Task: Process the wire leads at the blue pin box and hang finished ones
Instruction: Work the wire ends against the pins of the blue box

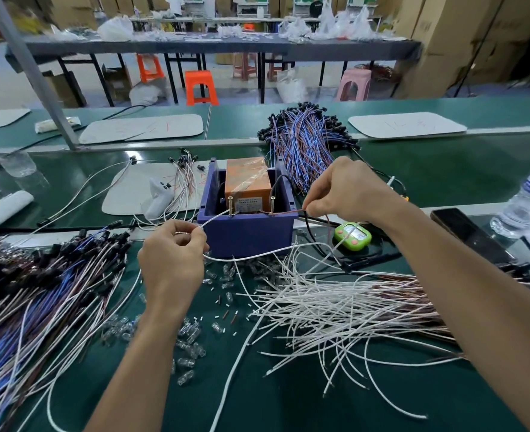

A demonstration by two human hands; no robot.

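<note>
a: centre of the frame, the blue pin box (247,232) sits on the green bench, an orange block (247,180) inside it and two upright pins on its front rim.

b: and the hands?

a: one on each side of it. the left hand (171,257) is just off the box's lower left corner, thumb and forefinger pinching a white lead (217,219). the lead runs up and right from the fingertips to the left pin (230,204).

b: touching the pin?

a: its end meets the base of the pin, as far as i can tell. the right hand (348,190) is just off the box's right side, fingers curled, pinching a reddish-brown lead (285,212). that one runs left along the front rim to the right pin (272,204).

b: so both hands are gripping wire, with the box between them.

a: yes, neither hand touches the box itself. below the right forearm, lower right of the frame, lies a loose pile of white leads (335,307). at lower left, a heap of blue and brown leads (39,291) with black ends. another such bundle (304,141) lies behind the box, above centre.

b: anything small?

a: clear little caps (192,338) scattered below the left hand, and a green gadget (352,236) just right of the box, under the right wrist.
</note>
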